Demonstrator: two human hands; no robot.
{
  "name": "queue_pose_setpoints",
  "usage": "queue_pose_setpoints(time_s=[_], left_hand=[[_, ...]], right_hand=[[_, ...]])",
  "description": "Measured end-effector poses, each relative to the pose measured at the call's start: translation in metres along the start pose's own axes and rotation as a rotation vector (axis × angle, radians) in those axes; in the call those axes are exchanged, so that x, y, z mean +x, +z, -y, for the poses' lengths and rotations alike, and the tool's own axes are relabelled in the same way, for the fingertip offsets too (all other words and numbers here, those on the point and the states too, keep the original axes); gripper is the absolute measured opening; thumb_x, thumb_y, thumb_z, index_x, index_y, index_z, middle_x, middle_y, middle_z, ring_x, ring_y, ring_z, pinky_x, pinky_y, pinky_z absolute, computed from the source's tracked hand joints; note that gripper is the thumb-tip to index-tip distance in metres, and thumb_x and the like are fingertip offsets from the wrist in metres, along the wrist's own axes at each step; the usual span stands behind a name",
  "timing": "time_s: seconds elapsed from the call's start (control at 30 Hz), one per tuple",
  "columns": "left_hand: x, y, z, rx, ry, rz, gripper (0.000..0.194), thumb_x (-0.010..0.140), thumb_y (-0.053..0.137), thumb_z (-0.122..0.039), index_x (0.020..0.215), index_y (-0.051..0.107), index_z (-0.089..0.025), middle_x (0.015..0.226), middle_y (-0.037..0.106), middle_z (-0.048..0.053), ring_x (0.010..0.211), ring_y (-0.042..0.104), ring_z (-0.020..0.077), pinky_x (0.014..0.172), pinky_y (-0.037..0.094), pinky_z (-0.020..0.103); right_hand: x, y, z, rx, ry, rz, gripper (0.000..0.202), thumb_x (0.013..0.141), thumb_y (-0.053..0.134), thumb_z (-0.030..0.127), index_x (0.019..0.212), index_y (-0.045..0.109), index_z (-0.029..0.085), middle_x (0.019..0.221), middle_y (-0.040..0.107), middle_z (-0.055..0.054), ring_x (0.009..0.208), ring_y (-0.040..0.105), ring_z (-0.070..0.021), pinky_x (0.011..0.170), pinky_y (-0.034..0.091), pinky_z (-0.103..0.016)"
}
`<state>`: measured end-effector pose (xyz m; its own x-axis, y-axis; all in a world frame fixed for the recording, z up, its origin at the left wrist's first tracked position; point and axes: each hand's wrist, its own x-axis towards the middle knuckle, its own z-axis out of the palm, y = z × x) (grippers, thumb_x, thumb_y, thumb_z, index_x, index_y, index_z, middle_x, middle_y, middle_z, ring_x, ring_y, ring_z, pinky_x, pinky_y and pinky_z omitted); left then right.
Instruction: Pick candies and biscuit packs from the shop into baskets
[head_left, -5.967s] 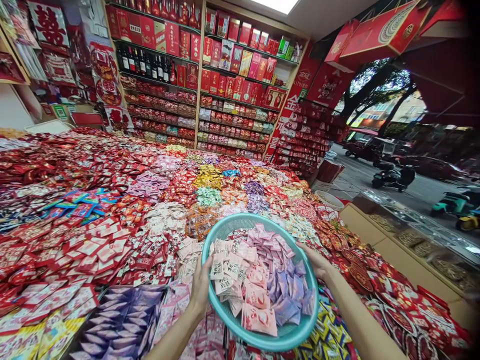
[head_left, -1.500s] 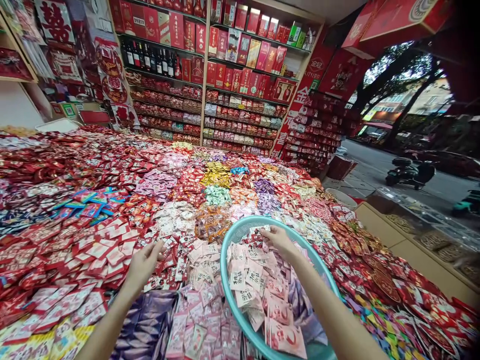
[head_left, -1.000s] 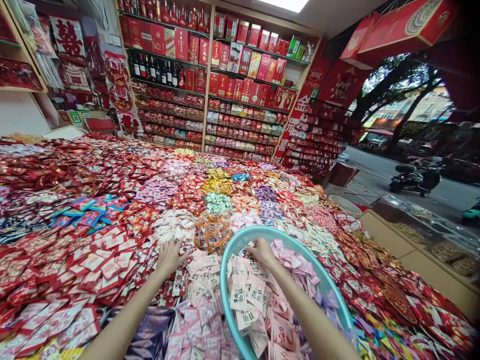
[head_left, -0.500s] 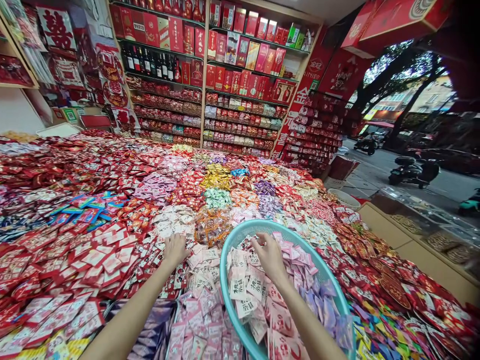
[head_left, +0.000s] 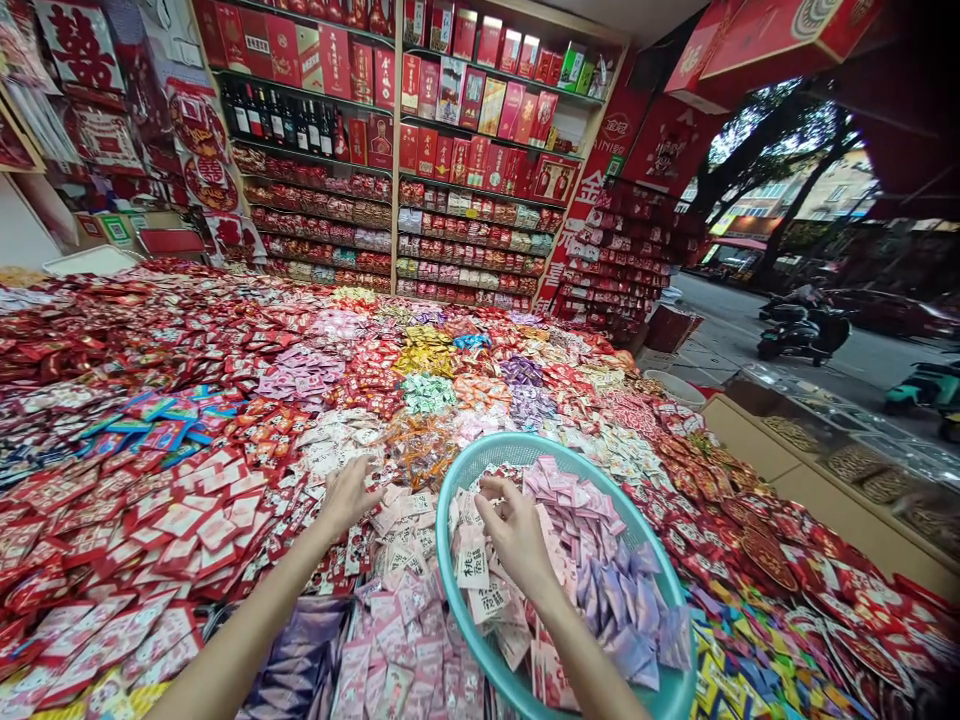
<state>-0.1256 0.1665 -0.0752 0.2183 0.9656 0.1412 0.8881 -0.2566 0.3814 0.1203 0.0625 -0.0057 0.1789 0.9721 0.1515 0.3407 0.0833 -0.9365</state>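
A turquoise plastic basket [head_left: 444, 560] stands tilted on the candy piles in front of me. Inside it are white packets with black lettering [head_left: 472, 562], pink packets [head_left: 574, 510] and purple packets [head_left: 626, 605]. My right hand [head_left: 514, 535] is over the white packets in the basket, fingers curved and thumb apart, with nothing visible in it. Left of the basket, my left hand [head_left: 347, 497] hovers with spread fingers above the loose candy, close to a heap of white packets [head_left: 337, 440]. Cream packets [head_left: 405, 545] lie between that hand and the basket.
Red packets [head_left: 195, 515] spread across the left side. Pink packets [head_left: 405, 640] and a compartment of dark purple packets [head_left: 296, 660] lie nearest me. Shelves with boxes and bottles [head_left: 300, 130] rise behind. Cardboard-sided bins [head_left: 795, 470] stand at the right, by the street.
My right hand has shifted left within the basket, uncovering more pink and purple packets. My left hand stays near the white heap, its fingers now more spread. The view has turned slightly right.
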Motion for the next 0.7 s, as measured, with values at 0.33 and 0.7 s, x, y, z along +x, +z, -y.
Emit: queue_pose_setpoints(time_s=[0.33, 0.7], left_hand=[[-0.073, -0.07, -0.098, -0.446, 0.512, -0.064, 0.052, 0.083, 0.052, -0.019, 0.13, 0.035, -0.03, 0.12, 0.048, 0.006, 0.112, 0.047, 0.0196, 0.095, 0.041, 0.034], [-0.087, -0.048, -0.129, -1.316, -0.211, 0.036, 0.024, 0.076, 0.062, -0.04, 0.08, 0.063, -0.016, 0.078, 0.06, 0.001, 0.074, 0.054, 0.0122, 0.068, 0.045, 0.021]], right_hand=[[-0.015, 0.012, 0.033, 0.553, 0.192, 0.182, 0.025, 0.072, 0.066, 0.042, 0.081, 0.068, 0.018, 0.076, 0.058, -0.001, 0.069, 0.051, -0.0133, 0.056, 0.045, -0.024], [-0.029, 0.003, 0.026, 0.52, 0.111, 0.034, 0.02, 0.073, 0.067, 0.037, 0.072, 0.07, 0.018, 0.068, 0.062, 0.0, 0.066, 0.049, -0.0124, 0.065, 0.039, -0.026]])
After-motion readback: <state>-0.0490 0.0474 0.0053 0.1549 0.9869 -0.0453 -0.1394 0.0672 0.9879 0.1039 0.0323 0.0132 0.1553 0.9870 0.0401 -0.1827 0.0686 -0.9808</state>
